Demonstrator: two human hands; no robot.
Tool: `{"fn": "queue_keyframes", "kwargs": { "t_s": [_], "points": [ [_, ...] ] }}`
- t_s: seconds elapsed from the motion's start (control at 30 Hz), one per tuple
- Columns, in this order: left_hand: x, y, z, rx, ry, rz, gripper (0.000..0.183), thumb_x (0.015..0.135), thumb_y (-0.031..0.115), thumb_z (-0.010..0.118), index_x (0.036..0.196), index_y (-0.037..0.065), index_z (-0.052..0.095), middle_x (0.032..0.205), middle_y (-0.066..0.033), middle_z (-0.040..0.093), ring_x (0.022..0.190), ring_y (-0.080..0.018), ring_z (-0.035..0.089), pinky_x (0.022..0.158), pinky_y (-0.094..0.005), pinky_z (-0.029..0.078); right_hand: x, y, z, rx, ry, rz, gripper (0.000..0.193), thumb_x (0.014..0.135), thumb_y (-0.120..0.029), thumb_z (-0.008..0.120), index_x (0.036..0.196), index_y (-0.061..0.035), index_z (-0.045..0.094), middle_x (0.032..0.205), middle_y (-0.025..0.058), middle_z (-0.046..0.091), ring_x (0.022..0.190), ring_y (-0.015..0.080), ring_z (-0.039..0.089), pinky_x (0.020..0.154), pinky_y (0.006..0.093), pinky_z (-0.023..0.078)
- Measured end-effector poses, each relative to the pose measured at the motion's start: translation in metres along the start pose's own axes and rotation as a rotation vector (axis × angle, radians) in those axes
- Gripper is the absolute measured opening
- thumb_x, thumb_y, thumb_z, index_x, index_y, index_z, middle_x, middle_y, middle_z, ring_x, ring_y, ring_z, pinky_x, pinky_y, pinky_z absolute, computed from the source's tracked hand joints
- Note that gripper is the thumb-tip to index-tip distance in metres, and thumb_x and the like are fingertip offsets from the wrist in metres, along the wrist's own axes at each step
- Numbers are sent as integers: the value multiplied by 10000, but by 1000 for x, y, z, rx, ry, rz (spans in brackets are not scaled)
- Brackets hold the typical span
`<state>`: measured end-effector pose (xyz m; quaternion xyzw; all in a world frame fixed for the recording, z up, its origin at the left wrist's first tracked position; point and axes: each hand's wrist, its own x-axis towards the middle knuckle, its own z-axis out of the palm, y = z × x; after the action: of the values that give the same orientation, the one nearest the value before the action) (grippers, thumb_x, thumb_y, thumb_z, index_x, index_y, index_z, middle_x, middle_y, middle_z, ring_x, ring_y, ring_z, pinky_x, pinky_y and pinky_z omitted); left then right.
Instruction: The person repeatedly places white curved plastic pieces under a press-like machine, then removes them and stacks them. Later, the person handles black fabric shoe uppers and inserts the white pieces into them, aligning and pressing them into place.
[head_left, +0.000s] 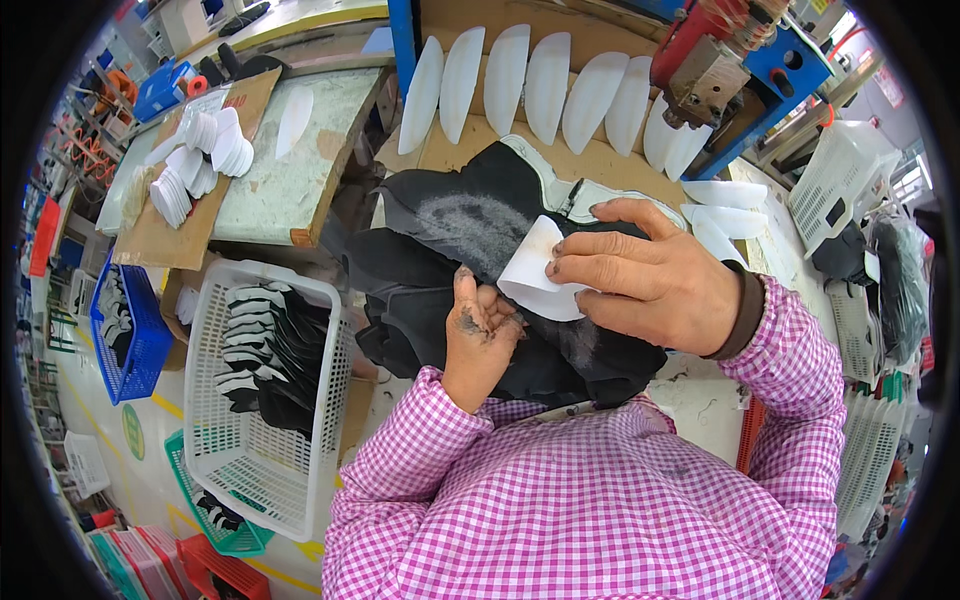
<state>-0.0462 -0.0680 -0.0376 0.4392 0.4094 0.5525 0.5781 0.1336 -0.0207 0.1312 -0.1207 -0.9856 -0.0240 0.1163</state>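
My right hand (655, 285) grips a white half-moon sheet (535, 275), which bends into a curl under the fingers. Below it lies a heap of black shoe-upper pieces (420, 260); the topmost has a greyish, powdery patch. A white-edged black piece (565, 190) sits at the heap's far side. Close to the curled sheet, my left hand (480, 335) has its fingers folded in and its thumb raised, with dark smudges on the skin. Whatever those fingers may pinch against the black pieces is hidden.
Several white half-moon sheets (505, 80) stand along the brown board at the back, below a red-and-metal machine head (705, 75). More sheets (735, 195) lie at right. A white basket (225, 450) of black pieces is at left, beside a bench (290, 190) with white stacks.
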Motion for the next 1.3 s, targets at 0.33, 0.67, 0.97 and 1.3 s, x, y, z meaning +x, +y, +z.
{"fn": "queue_keyframes", "kwargs": {
  "t_s": [0.33, 0.67, 0.97, 1.3],
  "points": [
    [-2, 1, 1, 2, 0, 32, 721, 779, -146, 477, 1361, -43, 63, 902, -114, 556, 787, -134, 598, 650, -235, 528, 1, 0, 4, -22, 4, 18, 115, 669, -85, 665, 755, -40, 603, 1139, 86, 584, 1112, 231, 556, 914, 473, 396],
    [-5, 8, 6, -153, -7, -2, 646, 774, -123, 494, 1308, -55, 137, 916, -119, 555, 841, -153, 606, 708, -266, 533, -7, -5, 18, -64, 74, 18, 99, 686, -80, 651, 766, -47, 603, 1151, 103, 599, 1083, 238, 583, 892, 455, 404],
    [16, 32, -8, -228, -57, -80, 434, 747, -26, 628, 1148, -16, 461, 1049, -122, 591, 897, -166, 597, 738, -258, 498, -21, -11, 18, -70, 74, 32, 102, 664, -94, 656, 646, -26, 582, 1149, 158, 576, 1102, 252, 565, 870, 437, 425],
    [30, 23, -6, 104, -180, 65, 366, 790, 29, 674, 1132, 5, 548, 1061, -73, 609, 949, -174, 594, 804, -299, 481, -7, -11, 9, 50, -81, 38, 75, 652, -118, 658, 643, -44, 650, 1233, 188, 532, 1171, 249, 502, 953, 416, 382]
  ]
}}
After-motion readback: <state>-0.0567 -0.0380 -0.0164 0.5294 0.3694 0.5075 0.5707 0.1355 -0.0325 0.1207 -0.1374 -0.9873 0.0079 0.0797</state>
